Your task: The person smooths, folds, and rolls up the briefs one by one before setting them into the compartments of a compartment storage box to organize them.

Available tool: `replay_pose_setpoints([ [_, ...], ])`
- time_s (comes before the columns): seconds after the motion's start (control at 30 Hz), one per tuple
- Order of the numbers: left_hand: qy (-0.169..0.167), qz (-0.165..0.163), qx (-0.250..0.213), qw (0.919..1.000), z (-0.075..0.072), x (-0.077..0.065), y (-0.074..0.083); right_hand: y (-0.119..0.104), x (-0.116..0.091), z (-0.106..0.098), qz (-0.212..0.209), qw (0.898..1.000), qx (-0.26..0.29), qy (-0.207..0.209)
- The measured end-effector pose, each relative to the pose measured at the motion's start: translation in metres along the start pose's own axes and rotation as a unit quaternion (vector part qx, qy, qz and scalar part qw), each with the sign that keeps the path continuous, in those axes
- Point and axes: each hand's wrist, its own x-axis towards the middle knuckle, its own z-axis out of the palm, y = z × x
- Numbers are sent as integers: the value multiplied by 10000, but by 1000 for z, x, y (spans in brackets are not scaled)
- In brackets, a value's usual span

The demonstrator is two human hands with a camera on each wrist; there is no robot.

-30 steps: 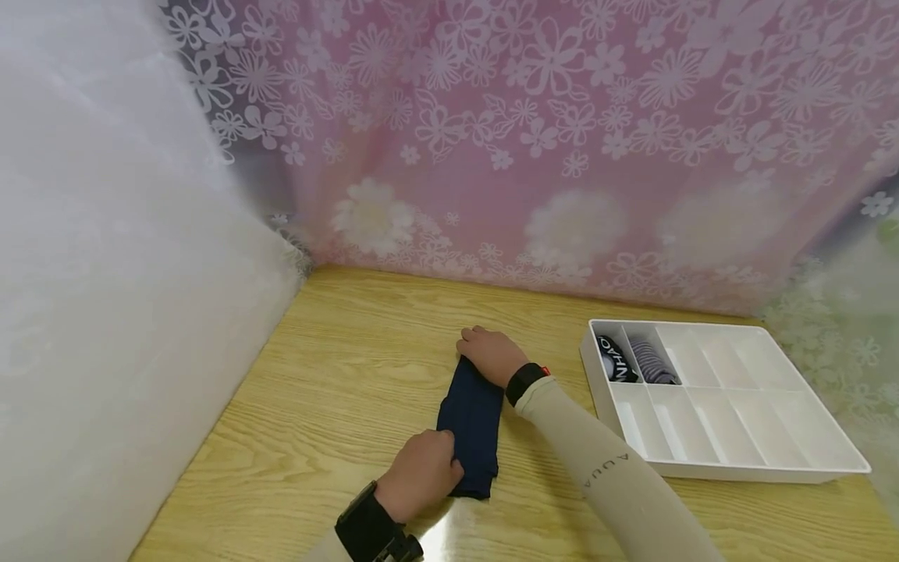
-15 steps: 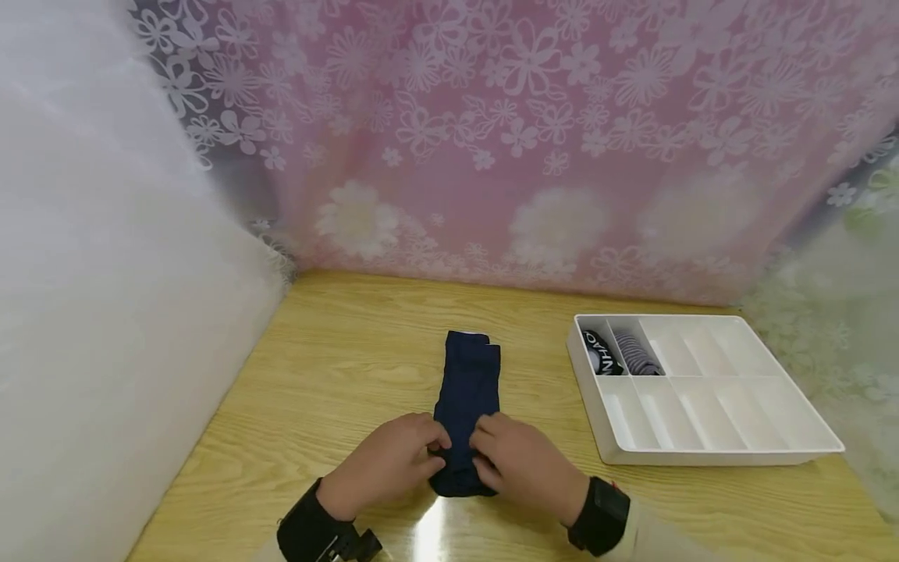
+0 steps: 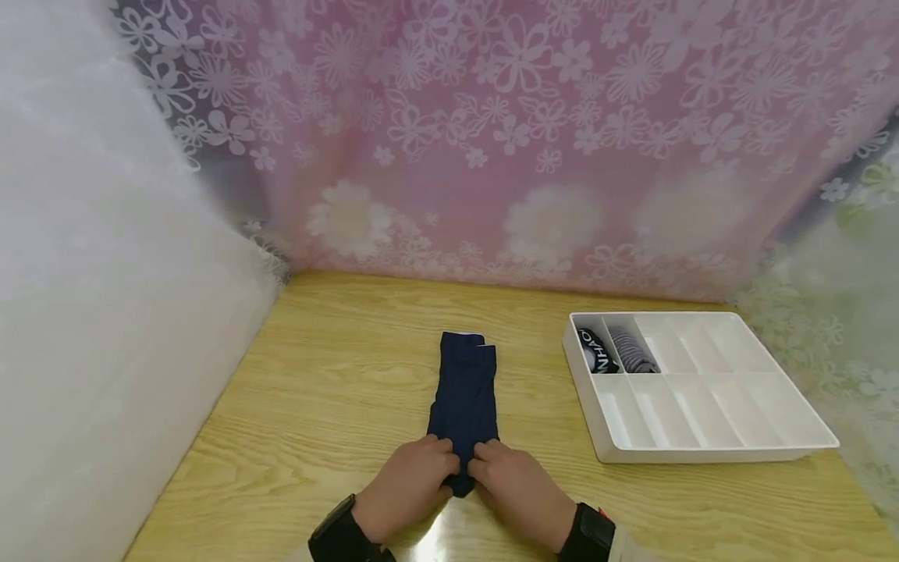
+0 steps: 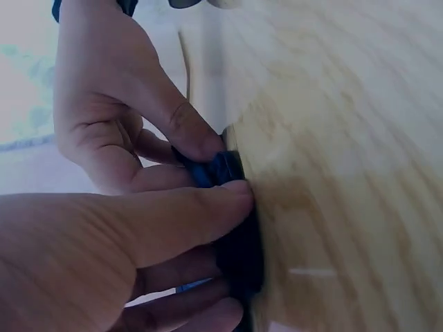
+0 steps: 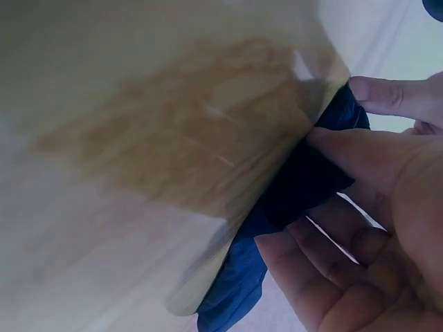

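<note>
A folded navy cloth garment [image 3: 465,398] lies lengthwise on the wooden table, its two-layered far end uncovered. My left hand [image 3: 410,484] pinches the left corner of its near end between thumb and fingers. At the right corner my right hand [image 3: 523,492] pinches the cloth in the same way, a small gap away. In the left wrist view, the near edge of the navy cloth [image 4: 239,256] is bunched between thumb and fingers just above the tabletop. The right wrist view has the right hand [image 5: 374,207] with its thumb on the cloth [image 5: 304,183] and fingers behind it.
To the right stands a white divided tray [image 3: 716,457]. Its far-left compartments hold a black garment [image 3: 597,353] with white letters and a grey striped garment [image 3: 632,351]. A pink floral curtain [image 3: 435,179] hangs behind the table [image 3: 337,375], and a white sheet [image 3: 126,312] at left.
My right hand has come from the garment's far end to its near end, beside the left. Both hands now pinch the near edge, which is partly turned up.
</note>
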Motion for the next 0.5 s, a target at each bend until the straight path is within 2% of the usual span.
replay_pose_setpoints([
  [0.17, 2, -79, -357, 9993, -4, 6, -3, 6, 5, -4, 68, 9996, 246, 84],
  [0.23, -76, -109, -669, 9977, -7, 10, -5, 11, 8, -5, 115, 9984, 551, 49],
  [0.3, -196, -195, -1063, 9940, -9, 13, -8, 18, 12, -6, 222, 9932, 1139, -120],
  [0.37, -342, -336, -1481, 9878, -9, 17, -11, 26, 17, -7, 417, 9815, 1831, -372],
  [0.43, -549, -526, -1949, 9779, -8, 21, -16, 32, 21, -10, 629, 9664, 2426, -576],
  [0.47, -644, -641, -2174, 9718, -8, 23, -18, 34, 22, -11, 717, 9624, 2554, -577],
  [0.5, -729, -741, -2362, 9661, -7, 25, -20, 34, 21, -13, 810, 9629, 2525, -494],
])
